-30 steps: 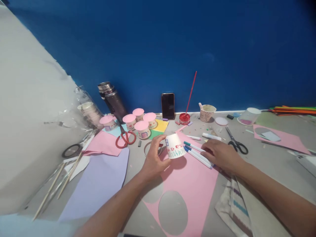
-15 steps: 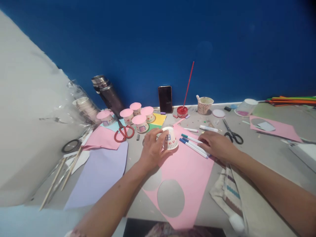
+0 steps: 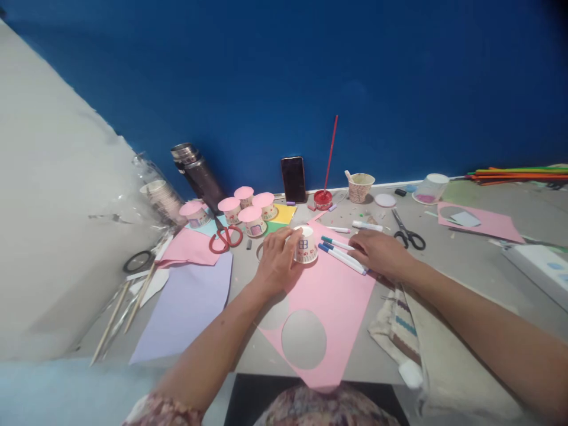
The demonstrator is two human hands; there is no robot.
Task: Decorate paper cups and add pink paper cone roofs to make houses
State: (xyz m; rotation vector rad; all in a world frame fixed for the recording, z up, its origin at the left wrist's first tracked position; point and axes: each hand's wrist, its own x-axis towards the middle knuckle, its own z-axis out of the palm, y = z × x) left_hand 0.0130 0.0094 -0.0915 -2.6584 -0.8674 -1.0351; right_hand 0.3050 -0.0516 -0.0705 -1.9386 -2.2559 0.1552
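My left hand wraps round a small white paper cup with a drawn window and red marks. The cup stands upside down on a pink paper sheet that has round holes cut out of it. My right hand lies palm down on the sheet's right edge, fingers curled over the ends of three white markers with blue and teal caps. Behind the cup stand several decorated cups with pink lids.
Red scissors, a lilac sheet and wooden sticks lie to the left. A dark flask, a phone, a red paint pot with a brush and black scissors stand further back. A striped cloth sits lower right.
My left hand turned the cup from tilted in the air to standing upside down on the pink sheet. My right hand stayed on the markers.
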